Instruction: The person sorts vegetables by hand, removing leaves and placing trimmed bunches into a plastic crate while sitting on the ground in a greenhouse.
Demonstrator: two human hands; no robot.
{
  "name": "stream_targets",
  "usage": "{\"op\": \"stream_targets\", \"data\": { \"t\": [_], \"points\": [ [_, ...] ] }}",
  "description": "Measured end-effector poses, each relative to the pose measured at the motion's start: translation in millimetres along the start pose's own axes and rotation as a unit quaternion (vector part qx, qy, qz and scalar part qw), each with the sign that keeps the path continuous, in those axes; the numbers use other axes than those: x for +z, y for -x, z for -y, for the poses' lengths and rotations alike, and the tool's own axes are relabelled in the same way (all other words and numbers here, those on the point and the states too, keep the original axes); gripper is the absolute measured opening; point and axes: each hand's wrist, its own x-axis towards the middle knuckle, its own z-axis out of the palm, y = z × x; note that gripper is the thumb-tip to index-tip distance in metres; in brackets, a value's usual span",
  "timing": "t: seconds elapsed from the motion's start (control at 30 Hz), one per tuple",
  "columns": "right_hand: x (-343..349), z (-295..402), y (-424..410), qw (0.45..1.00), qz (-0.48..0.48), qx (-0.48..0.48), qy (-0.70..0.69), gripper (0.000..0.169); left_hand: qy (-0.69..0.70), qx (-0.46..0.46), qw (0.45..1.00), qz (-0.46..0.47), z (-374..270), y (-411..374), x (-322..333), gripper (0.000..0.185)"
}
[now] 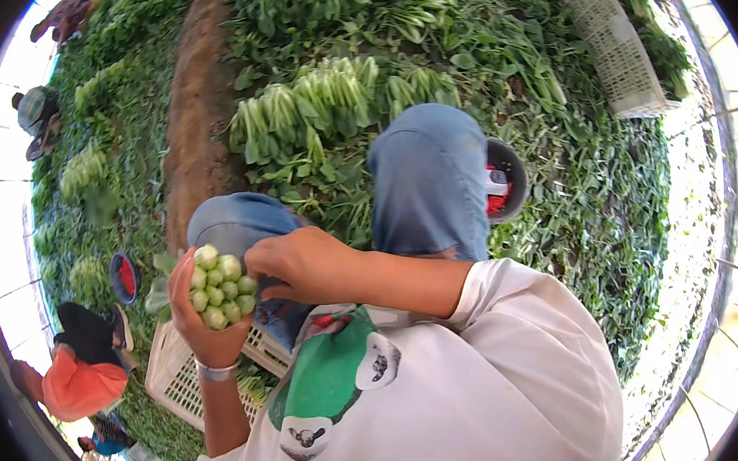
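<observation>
My left hand [194,307], with a pale band on its wrist, is wrapped around a bunch of leafy green vegetables [222,289]. The pale cut stem ends face up toward me, and some leaves show past the fingers on the far side. Close against the right edge of the bunch is my right hand [300,264], its fingers bent. Whether something thin lies between those fingers cannot be made out. Beneath my left forearm stands a white plastic crate [183,362] with greens in it. Both hands are above my bent knee in blue jeans.
Rows of picked greens [315,94] lie ahead, beside a bare soil path [201,84]. A dark bucket [518,184] with red material is by my right knee; another bucket [116,277] is left. A tilted white crate [615,48] stands far right. Several people crouch at left.
</observation>
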Motion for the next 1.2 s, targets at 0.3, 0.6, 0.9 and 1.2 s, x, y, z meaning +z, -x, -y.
{"op": "stream_targets", "data": {
  "t": [0.3,0.6,0.9,1.2],
  "points": [
    [-200,-217,318,0.754,-0.208,0.525,0.334,0.02,0.053,-0.067,0.994,0.065,4,-7,-5,0.103],
    [-103,-250,374,0.713,-0.146,0.593,0.345,0.022,0.019,-0.053,0.996,0.073,0,-5,-9,0.106],
    [-119,-249,380,0.698,-0.25,0.578,0.339,0.019,0.017,-0.028,0.998,0.06,-5,-8,-4,0.105],
    [-191,-218,358,0.667,-0.296,0.594,0.339,0.024,0.053,-0.001,0.997,0.058,-13,-12,3,0.107]
  ]
}}
